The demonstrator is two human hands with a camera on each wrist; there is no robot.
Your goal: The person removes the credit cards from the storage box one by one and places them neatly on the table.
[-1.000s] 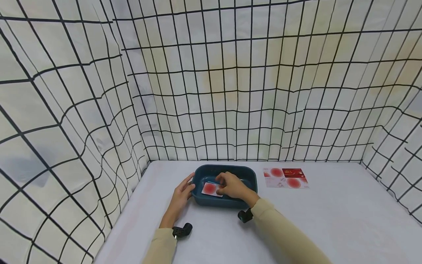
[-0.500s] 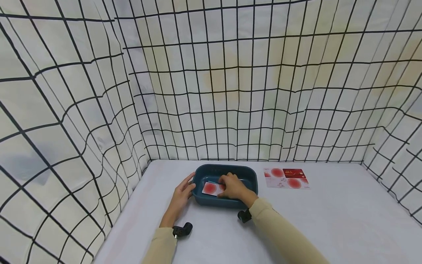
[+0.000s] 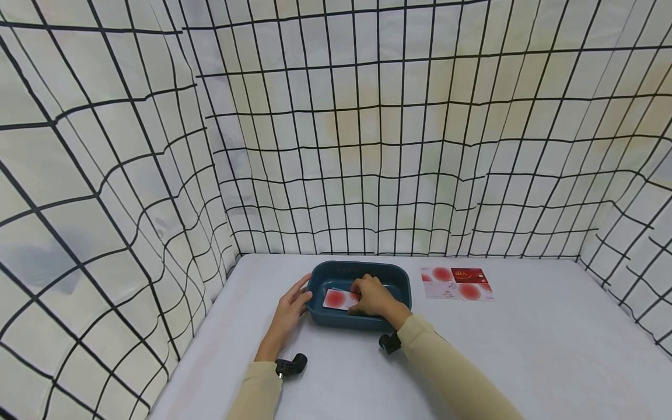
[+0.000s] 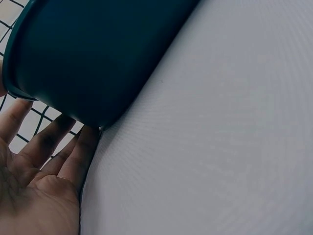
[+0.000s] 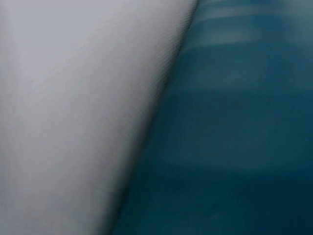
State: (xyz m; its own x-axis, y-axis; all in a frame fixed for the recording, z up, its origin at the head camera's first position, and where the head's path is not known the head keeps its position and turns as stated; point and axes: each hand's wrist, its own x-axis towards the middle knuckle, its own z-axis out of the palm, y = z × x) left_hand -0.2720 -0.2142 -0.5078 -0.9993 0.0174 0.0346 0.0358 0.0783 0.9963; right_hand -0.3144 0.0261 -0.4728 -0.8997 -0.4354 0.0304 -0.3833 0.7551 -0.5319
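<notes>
A dark teal plastic bin (image 3: pixel 336 319) stands on the white table. Inside it lies a small pile of cards (image 3: pixel 335 299), the top one white with red round patches. My right hand (image 3: pixel 375 297) reaches into the bin, thumb and fingers curled over the right end of the cards, pinching them; the fingertips are partly hidden. My left hand (image 3: pixel 290 304) is at the bin's left end, its fingers extended against the outer wall. In the left wrist view, straight fingers (image 4: pixel 80 156) touch the bin's end (image 4: pixel 93 63). The right wrist view shows only the bin's side (image 5: pixel 220 132) and table.
To the right of the bin, a flat block of red and pink cards (image 3: pixel 457 284) lies on the white table (image 3: pixel 525 350), one marked VIP. A black grid net (image 3: pixel 378 175) over pale cloth encloses the back and sides.
My right hand's thumb and fingers have come down and closed at the right end of the cards in the bin. My left hand has stayed at the bin's left end.
</notes>
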